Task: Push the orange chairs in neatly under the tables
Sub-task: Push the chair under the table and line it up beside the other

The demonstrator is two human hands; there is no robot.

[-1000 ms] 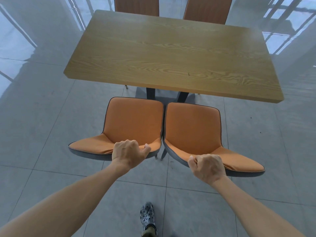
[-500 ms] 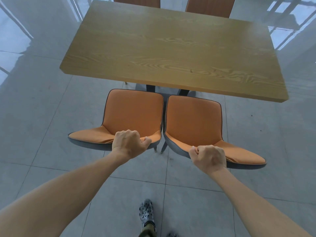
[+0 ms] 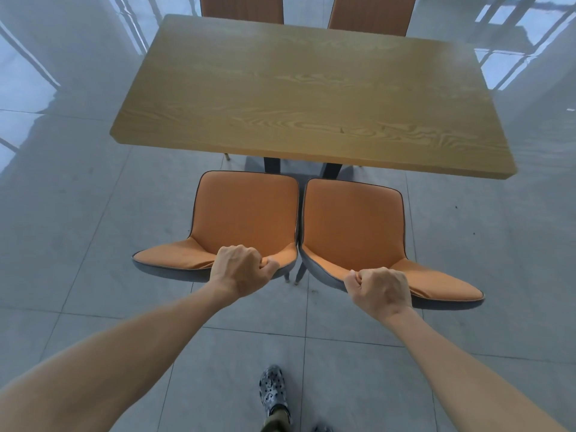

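Note:
Two orange chairs with grey shells stand side by side in front of a wooden table [image 3: 311, 98]. My left hand [image 3: 241, 269] grips the top edge of the left chair's [image 3: 246, 213] backrest. Gripping the backrest top of the right chair [image 3: 352, 226] is my right hand [image 3: 381, 291]. The front edges of both seats sit just short of the table's near edge, with the dark table legs [image 3: 271, 165] showing in the gap. The chairs' own legs are mostly hidden under the seats.
Two more orange chairs [image 3: 241, 7] [image 3: 372, 14] stand at the table's far side, backs showing above the tabletop. Glossy grey floor tiles [image 3: 78, 244] surround the table. My patterned shoe [image 3: 274, 391] is on the floor behind the chairs.
Both chairs have slid forward toward the table, and the gap between seat fronts and table edge has narrowed. My hands have kept their grip on the backrests.

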